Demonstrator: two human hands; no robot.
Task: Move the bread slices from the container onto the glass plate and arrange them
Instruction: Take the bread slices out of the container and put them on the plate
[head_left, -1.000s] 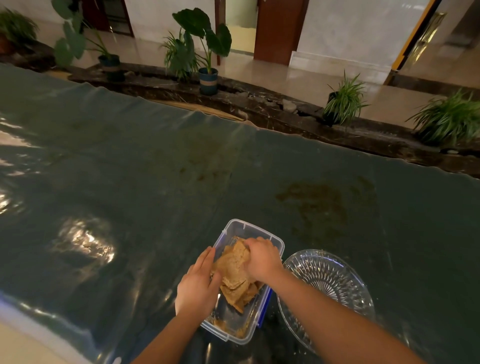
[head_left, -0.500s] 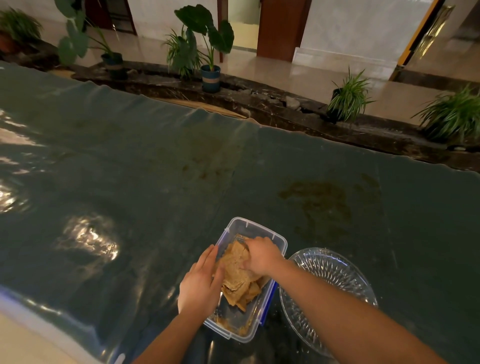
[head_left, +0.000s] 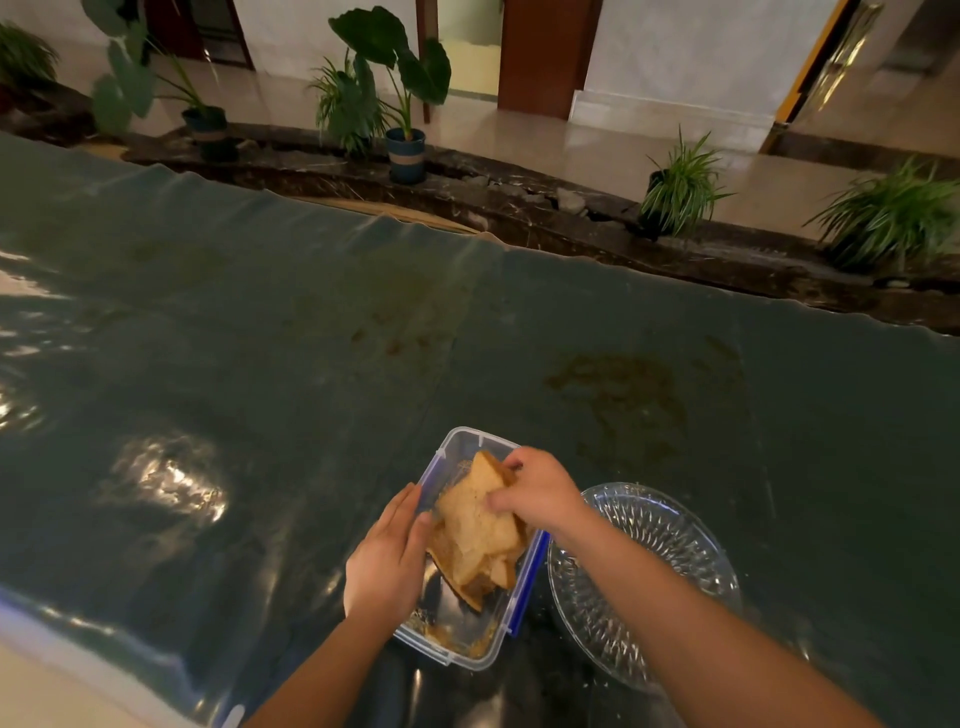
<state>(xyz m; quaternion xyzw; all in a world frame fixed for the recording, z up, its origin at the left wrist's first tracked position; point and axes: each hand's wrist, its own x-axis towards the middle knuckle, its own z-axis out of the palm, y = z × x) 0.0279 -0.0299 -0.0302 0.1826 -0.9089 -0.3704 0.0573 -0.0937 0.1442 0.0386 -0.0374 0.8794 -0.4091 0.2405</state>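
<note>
Surface (head_left: 467, 364) beyond the container (head_left: 457, 644) lies open; glass plate (head_left: 691, 561) just right of it, potted plants (head_left: 405, 140) well behind.

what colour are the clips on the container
Blue, seen on the container's right-side clip in the head view.

Glossy dark green table cover (head_left: 311, 364), potted plants (head_left: 400, 93), tiled floor (head_left: 597, 150), wooden door (head_left: 545, 52)

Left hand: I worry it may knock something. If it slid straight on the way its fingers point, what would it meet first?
Probably the container's left rim, which the left hand already flanks; depth is unclear.
</note>
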